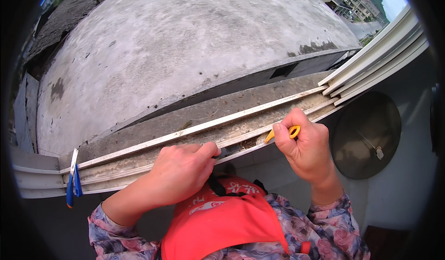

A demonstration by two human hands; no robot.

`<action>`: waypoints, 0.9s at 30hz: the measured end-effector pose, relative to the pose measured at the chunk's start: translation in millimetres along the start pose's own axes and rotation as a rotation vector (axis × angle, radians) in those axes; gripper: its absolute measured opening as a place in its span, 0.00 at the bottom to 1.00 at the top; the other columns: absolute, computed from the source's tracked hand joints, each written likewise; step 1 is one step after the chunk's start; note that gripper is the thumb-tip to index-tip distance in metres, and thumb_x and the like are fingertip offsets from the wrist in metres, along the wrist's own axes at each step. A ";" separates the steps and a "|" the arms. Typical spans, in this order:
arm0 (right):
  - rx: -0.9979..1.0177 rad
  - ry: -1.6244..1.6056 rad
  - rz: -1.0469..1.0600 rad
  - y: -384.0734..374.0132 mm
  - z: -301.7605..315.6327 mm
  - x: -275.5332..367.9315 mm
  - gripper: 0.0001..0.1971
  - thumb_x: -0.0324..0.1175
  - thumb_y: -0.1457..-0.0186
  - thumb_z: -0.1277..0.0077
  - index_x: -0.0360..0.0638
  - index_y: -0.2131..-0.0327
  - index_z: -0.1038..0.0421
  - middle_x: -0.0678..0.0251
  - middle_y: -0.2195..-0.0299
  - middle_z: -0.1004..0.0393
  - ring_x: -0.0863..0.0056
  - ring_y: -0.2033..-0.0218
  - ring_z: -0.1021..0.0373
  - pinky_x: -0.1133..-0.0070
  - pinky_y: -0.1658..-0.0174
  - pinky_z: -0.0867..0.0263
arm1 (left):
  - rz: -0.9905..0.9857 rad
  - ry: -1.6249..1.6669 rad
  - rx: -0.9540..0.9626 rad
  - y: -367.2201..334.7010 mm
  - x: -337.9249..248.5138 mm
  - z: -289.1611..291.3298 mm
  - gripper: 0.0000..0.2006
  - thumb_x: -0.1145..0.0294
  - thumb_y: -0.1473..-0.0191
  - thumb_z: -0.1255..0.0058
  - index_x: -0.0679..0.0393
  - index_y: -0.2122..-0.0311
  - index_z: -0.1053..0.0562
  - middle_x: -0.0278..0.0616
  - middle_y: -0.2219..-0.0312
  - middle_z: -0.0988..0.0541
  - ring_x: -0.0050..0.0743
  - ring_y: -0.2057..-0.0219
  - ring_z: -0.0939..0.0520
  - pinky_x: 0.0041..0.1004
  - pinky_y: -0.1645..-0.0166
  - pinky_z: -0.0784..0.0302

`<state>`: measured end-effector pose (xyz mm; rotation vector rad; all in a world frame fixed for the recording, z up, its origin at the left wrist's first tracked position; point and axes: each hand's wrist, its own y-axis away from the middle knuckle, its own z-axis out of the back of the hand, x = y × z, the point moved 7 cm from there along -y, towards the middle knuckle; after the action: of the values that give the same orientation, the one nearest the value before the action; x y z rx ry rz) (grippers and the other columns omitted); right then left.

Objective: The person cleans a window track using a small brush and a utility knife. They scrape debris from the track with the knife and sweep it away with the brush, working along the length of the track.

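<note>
My right hand (306,142) is closed round a small yellow tool (294,131) with a ring-shaped end. Its pointed yellow part angles down to the left over the inner groove of a dirty white window track (199,129). My left hand (183,169) lies across the track further left, its fingers curled. A small dark grey piece (221,153) shows at its fingertips, mostly hidden, so its kind is unclear. Between the hands, brown dirt (250,142) fills part of the groove. A blue-handled tool with a pale blade (74,181) rests across the track's left end.
White sliding window frames (378,51) stand at the right end of the track. Outside lie a concrete ledge (222,100) and a broad grey concrete roof (185,42). Inside, a round dark tabletop or lid (368,135) is at the right. My red apron (227,218) hangs close below the track.
</note>
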<state>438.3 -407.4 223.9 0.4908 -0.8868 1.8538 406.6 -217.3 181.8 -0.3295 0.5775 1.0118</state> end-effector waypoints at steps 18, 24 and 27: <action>-0.130 -0.021 -0.042 3.1 18.1 4.4 0.11 0.31 0.44 0.47 0.38 0.75 0.35 0.69 0.87 0.35 0.87 0.86 0.40 0.84 0.81 0.42 | 0.001 -0.023 -0.041 -6.6 -0.5 -11.0 0.06 0.71 0.49 0.53 0.59 0.65 0.30 0.46 0.73 0.21 0.50 0.73 0.21 0.40 0.71 0.25; -0.086 -0.047 0.050 10.3 -9.5 13.4 0.11 0.32 0.46 0.44 0.41 0.76 0.35 0.66 0.88 0.35 0.76 0.88 0.36 0.80 0.82 0.39 | 0.016 -0.029 -0.022 -9.0 -5.3 -10.0 0.05 0.71 0.48 0.53 0.58 0.66 0.29 0.46 0.73 0.21 0.50 0.74 0.21 0.40 0.72 0.25; -0.128 -0.046 0.067 11.2 -1.9 22.6 0.11 0.31 0.46 0.44 0.41 0.76 0.35 0.65 0.87 0.35 0.74 0.87 0.34 0.80 0.82 0.39 | 0.020 -0.034 -0.026 -6.9 -3.8 -9.3 0.05 0.71 0.48 0.52 0.58 0.65 0.29 0.46 0.73 0.21 0.50 0.74 0.21 0.40 0.71 0.25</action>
<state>418.6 -395.1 233.7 0.4301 -1.0580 1.8386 408.3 -228.1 176.6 -0.3291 0.5384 1.0430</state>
